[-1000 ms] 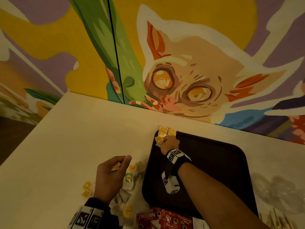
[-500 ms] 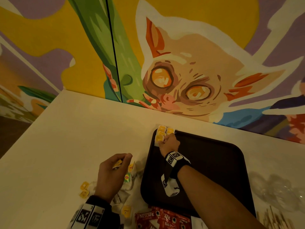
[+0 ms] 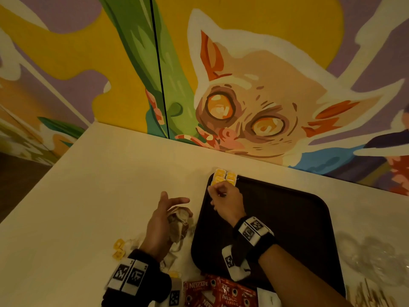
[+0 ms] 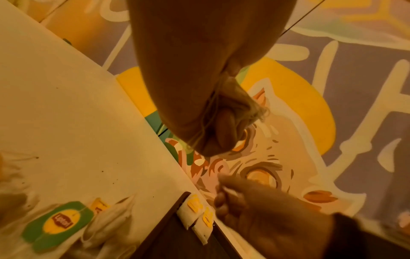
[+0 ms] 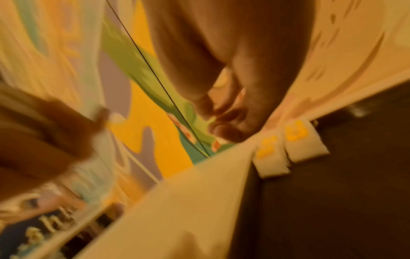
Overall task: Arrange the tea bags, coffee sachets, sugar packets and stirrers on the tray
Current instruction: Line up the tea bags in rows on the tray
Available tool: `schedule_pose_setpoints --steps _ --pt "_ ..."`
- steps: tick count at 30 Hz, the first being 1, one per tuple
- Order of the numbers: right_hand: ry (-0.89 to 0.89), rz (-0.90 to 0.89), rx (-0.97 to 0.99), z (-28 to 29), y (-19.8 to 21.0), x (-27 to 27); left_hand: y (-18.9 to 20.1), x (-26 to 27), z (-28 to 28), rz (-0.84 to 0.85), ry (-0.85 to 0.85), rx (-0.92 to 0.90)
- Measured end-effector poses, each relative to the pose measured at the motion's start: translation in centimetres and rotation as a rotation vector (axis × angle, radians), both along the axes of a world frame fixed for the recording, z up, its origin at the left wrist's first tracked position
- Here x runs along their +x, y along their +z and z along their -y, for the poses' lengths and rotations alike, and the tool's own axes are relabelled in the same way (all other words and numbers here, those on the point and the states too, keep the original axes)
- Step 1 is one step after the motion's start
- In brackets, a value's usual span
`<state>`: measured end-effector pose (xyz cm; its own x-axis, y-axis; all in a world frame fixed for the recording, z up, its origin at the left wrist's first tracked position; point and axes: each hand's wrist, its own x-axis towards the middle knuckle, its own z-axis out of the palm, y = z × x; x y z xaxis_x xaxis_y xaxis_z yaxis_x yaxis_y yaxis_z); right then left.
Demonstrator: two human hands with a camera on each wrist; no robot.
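Observation:
A dark tray (image 3: 287, 218) lies on the pale table. Several tea bags with yellow tags (image 3: 223, 176) (image 4: 195, 208) (image 5: 297, 140) sit packed in its far left corner. My right hand (image 3: 219, 191) (image 4: 224, 192) (image 5: 213, 113) hovers just behind them with fingers curled, pinching a small pale piece that looks like a tea bag tag. My left hand (image 3: 174, 203) (image 4: 221, 122) is left of the tray with thumb and forefinger stretched out. Its lower fingers grip a crumpled tea bag (image 3: 180, 216) (image 4: 238, 98) and its string.
Loose tea bags (image 3: 174, 240) and yellow tags (image 3: 118, 249) lie under and beside my left wrist, one with a Lipton label (image 4: 60, 222). Red Nescafé sachets (image 3: 221, 293) lie at the near edge. Stirrers (image 3: 371, 295) and a clear plastic bag (image 3: 371, 258) are right of the tray. A painted wall bounds the table's far side.
My left hand has moved forward and its thumb and forefinger have spread apart; earlier they were curled by a yellow tag. The right hand has drawn back slightly from the tea bags.

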<state>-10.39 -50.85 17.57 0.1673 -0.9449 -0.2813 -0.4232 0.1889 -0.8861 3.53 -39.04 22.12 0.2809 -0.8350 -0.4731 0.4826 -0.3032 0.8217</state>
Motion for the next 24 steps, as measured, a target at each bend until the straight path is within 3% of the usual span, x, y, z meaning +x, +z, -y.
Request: schedule_pose_setpoints --steps 3,6,12,17,24 --pt "0.204 0.170 0.034 -2.8 3.5 -0.9 0.4 -0.9 0.0 0.165 -0.069 -0.019" --pt "0.321 0.175 0.005 -5.1 5.7 -1.9 1.0 -2.0 0.0 0.364 -0.154 -0.041" --pt "0.451 0.083 -0.042 -7.4 6.5 -3.3 1.7 -3.5 -0.4 0.380 -0.294 -0.077" --pt "0.425 0.136 -0.033 -8.5 6.7 -4.1 1.9 -3.6 -1.2 0.342 -0.325 -0.066" --pt "0.281 0.156 -0.104 -9.5 6.6 -4.6 2.4 -3.8 -1.9 0.503 -0.312 -0.030"
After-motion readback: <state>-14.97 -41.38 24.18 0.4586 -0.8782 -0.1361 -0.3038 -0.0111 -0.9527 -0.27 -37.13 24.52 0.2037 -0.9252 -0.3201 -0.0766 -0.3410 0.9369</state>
